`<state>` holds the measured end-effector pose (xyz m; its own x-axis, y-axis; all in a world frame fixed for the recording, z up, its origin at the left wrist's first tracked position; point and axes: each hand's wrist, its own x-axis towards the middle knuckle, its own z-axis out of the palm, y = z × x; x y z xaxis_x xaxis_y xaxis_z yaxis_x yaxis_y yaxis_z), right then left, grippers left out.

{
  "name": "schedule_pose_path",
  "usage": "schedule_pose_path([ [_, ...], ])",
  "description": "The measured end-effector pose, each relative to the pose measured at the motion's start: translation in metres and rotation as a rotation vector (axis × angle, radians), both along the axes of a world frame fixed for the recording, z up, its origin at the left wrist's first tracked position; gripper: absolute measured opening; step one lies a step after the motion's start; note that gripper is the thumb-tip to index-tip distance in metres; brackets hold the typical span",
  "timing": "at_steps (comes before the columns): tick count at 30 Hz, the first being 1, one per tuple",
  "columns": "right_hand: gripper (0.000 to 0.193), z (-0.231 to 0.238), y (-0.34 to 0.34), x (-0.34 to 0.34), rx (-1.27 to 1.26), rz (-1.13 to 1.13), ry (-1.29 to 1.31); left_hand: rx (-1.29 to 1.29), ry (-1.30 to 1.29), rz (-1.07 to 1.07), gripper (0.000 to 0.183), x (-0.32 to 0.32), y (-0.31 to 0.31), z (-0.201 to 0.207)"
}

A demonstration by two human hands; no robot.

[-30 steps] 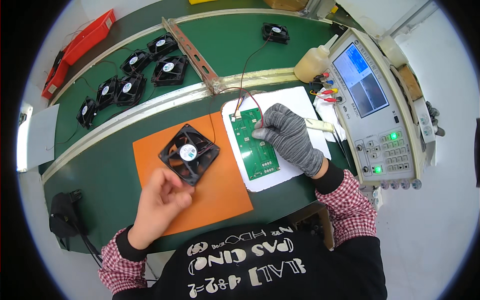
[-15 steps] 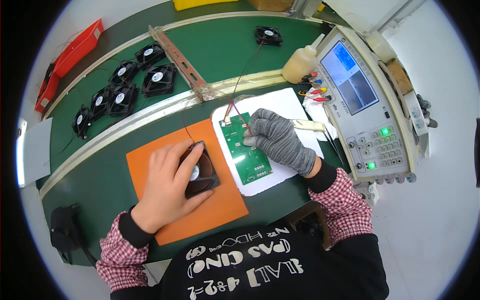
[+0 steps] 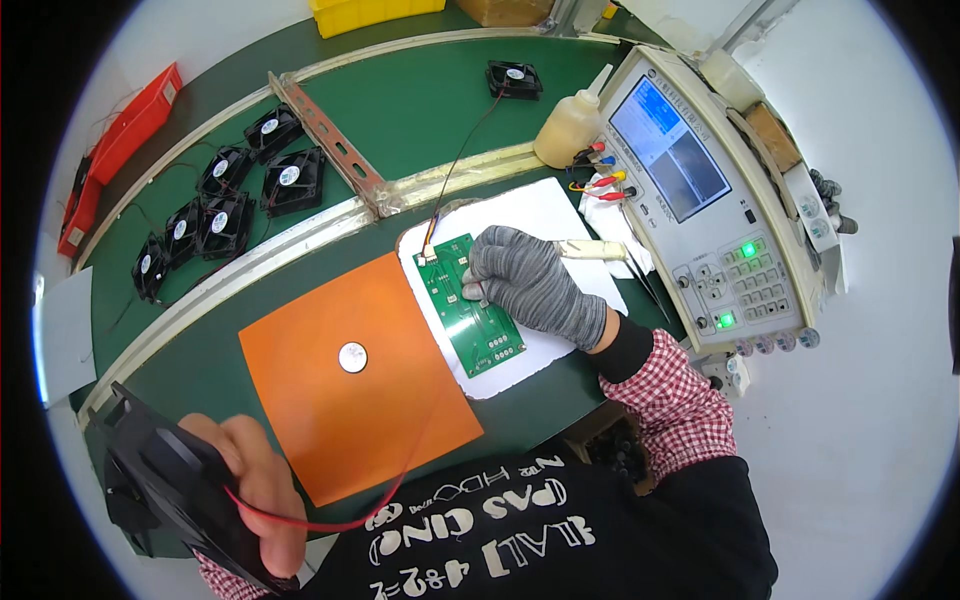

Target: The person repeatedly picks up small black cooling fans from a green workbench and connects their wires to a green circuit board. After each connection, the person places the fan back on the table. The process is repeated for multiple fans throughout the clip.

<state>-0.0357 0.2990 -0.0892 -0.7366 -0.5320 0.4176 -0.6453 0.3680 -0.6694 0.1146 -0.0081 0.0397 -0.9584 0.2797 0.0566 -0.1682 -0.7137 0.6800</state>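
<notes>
Raised at the lower left, a black square fan (image 3: pixel 165 480) is gripped along its edge by my bare left hand (image 3: pixel 255 490), fingers closed round the frame. A red wire (image 3: pixel 325 526) leaves the fan and curves over the orange mat (image 3: pixel 300 440) toward the circuit board. My gloved right hand (image 3: pixel 530 280) is closed in a pinch over the green circuit board (image 3: pixel 475 335), with a bit of red wire at its fingertips. Under the board is a white pad (image 3: pixel 545 360). A small round white disc (image 3: pixel 353 357) lies on the mat.
Several black fans (image 3: pixel 225 225) lie at the far left; another fan (image 3: pixel 513 79) is farther back. A slotted metal bar (image 3: pixel 325 140) crosses the bench. At right stand a squeeze bottle (image 3: pixel 567 130) and a test instrument (image 3: pixel 700 200) with clip leads. Tweezers (image 3: pixel 645 280) rest beside the pad.
My left hand has lifted the fan off the orange mat and carried it left and toward me, uncovering the white disc. My right hand stays pinched over the board.
</notes>
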Motion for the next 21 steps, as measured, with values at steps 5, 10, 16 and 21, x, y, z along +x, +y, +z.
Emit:
schedule_pose_path([
  [5,0.016,0.001,0.004,0.001,0.107,-0.039,0.081,-1.116,0.713,0.253,0.051,-0.039,0.001,-0.010],
  [10,0.015,0.007,0.001,0.010,0.040,-0.155,0.017,-1.379,1.583,0.646,0.079,-0.144,0.047,-0.017],
  [16,0.021,0.000,0.000,0.005,-0.255,-0.237,-0.296,-2.018,0.991,0.457,0.050,-0.240,0.102,-0.082],
  [21,0.022,0.000,0.000,0.007,-0.125,-0.246,-0.104,-1.637,0.605,0.132,0.028,-0.256,0.118,-0.106],
])
